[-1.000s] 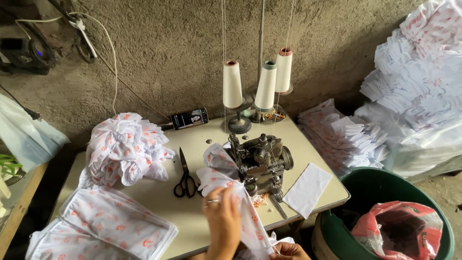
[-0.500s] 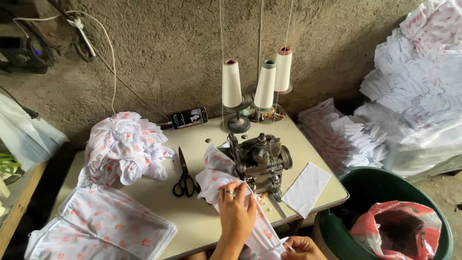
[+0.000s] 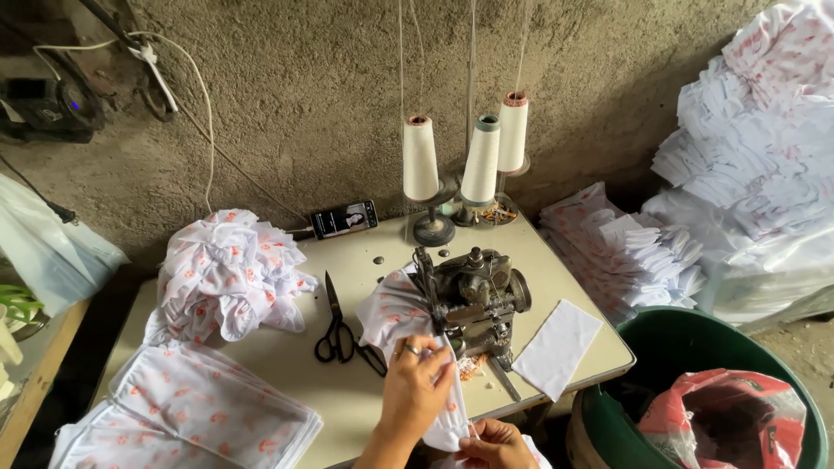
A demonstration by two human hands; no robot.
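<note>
The left hand (image 3: 415,386) lies flat with fingers pinched on a white fabric piece (image 3: 401,323) printed with red marks, which drapes over the desk (image 3: 365,391) edge just left of the grey sewing machine (image 3: 473,300). The right hand (image 3: 495,443), low at the frame edge, grips the same cloth's hanging end. Black scissors (image 3: 337,326) lie just left, a bundled heap of printed fabric (image 3: 228,274) further left, and three thread cones (image 3: 469,156) stand behind.

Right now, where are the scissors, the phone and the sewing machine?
scissors (image 3: 334,328): head view, on the black handles.
phone (image 3: 344,219): head view, middle of its screen.
sewing machine (image 3: 476,297): head view, on its metal body.
</note>
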